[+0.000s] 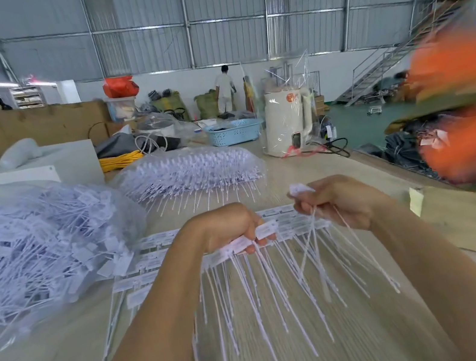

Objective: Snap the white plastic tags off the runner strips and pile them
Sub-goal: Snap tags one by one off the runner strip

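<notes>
My left hand (229,229) grips a runner strip of white plastic tags (235,246), and their long thin tails hang down toward me over the table. My right hand (339,200) holds a few loose white tags (300,190), heads up above the fingers and tails trailing below. More strips of tags (154,252) lie flat on the wooden table (292,170) under both hands. On the left a clear bag holds a heap of separated white tags (35,244).
A second clear bag of stacked tag strips (191,172) lies behind my hands. A white kettle in plastic wrap (288,122), a blue basket (233,132) and a white box (37,168) stand further back. Someone in orange (468,107) is blurred at the right.
</notes>
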